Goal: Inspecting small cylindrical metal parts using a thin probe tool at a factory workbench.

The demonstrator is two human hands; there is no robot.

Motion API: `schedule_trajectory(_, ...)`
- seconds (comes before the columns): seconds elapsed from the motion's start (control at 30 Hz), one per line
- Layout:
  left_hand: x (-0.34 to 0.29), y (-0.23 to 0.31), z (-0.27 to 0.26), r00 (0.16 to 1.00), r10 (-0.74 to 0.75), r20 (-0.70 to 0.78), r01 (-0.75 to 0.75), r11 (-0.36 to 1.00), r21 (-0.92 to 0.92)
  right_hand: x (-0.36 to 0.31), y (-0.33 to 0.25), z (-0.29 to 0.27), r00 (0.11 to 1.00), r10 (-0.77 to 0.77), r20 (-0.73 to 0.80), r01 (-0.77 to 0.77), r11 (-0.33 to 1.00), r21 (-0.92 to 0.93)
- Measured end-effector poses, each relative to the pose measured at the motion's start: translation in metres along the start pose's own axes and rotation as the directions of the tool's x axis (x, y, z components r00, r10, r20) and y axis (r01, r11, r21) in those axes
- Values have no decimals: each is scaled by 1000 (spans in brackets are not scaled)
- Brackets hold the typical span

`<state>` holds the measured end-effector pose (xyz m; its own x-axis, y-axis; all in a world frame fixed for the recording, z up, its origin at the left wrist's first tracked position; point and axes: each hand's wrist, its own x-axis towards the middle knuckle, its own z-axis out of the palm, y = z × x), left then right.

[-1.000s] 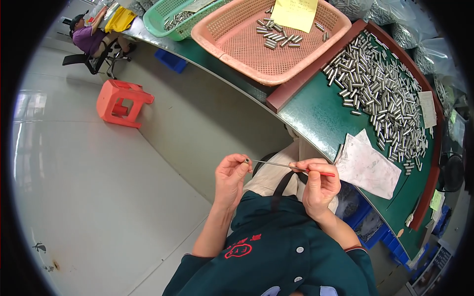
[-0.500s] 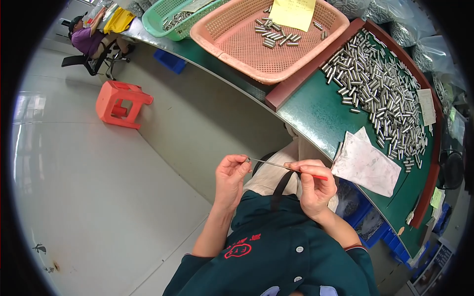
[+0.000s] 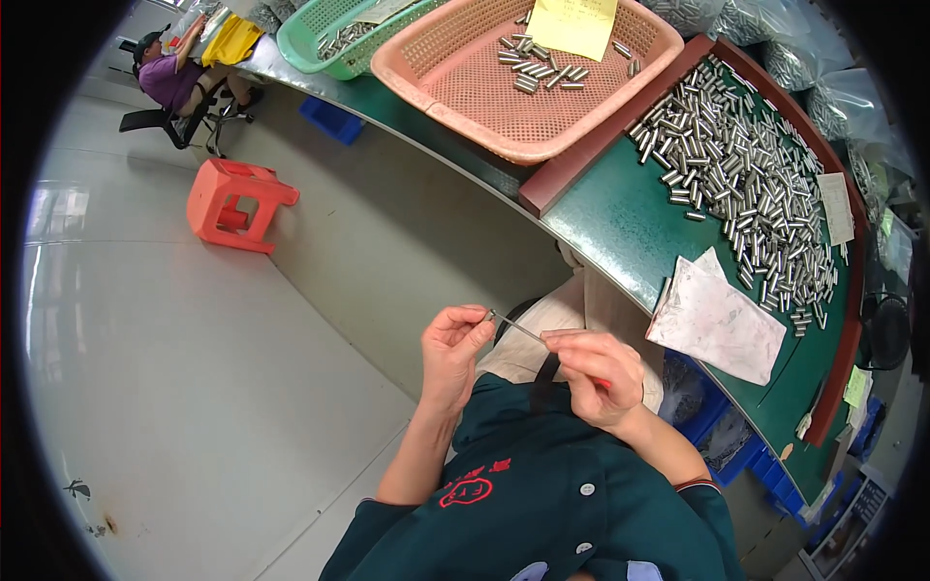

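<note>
Above my lap, my left hand (image 3: 450, 356) pinches a small metal cylinder (image 3: 490, 315) between thumb and fingertips. My right hand (image 3: 603, 378) grips a thin metal rod (image 3: 520, 330) with a red handle, which shows only in part under the fingers. The rod's tip meets the end of the cylinder; whether it is inside cannot be made out. To the right, many short shiny metal cylinders (image 3: 731, 174) lie heaped on a green work surface (image 3: 605, 208). A stained white cloth (image 3: 722, 324) rests at the front edge of that surface.
A raised reddish-brown border (image 3: 572, 174) edges the green surface. Beyond stand a pink basket (image 3: 455, 121) with cylinders and a yellow note, and a green basket (image 3: 300, 53). Plastic bags (image 3: 838, 102) line the back. A red stool (image 3: 242, 208) and a seated person (image 3: 174, 77) are at left.
My right hand has moved left along the rod, closer to my left hand, and now covers most of the red handle. The left hand has stayed nearly in place.
</note>
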<state>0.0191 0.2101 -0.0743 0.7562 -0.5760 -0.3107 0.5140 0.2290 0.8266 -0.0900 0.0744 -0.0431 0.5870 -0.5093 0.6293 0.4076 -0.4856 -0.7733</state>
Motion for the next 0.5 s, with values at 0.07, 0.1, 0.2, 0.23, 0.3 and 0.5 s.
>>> schedule_trajectory(0.07, 1, -1, 0, 997, 74, 7, -74, 994, 75, 2, -1, 0, 992, -93, 87, 98, 994, -56)
schedule_trajectory(0.1, 2, 0, 0, 997, 74, 9, -74, 994, 75, 3, -1, -1, 982, -137, 132, 149, 986, -81)
schedule_trajectory(0.2, 3, 3, 1, 995, 95, -2, -94, 993, 67, -2, 3, -1, 983, -152, 102, 161, 983, -89)
schedule_trajectory(0.23, 4, 3, 0, 995, 102, 18, -103, 992, 75, -3, 3, -2, 987, -139, 82, 145, 986, -80)
schedule_trajectory(0.3, 3, 4, -1, 993, 113, 33, -115, 990, 85, 2, -2, -5, 980, -131, 151, 146, 985, -92)
schedule_trajectory(0.5, -1, 11, 14, 963, 249, -103, -217, 944, 250, 3, -9, -3, 962, -158, 221, 182, 979, -90)
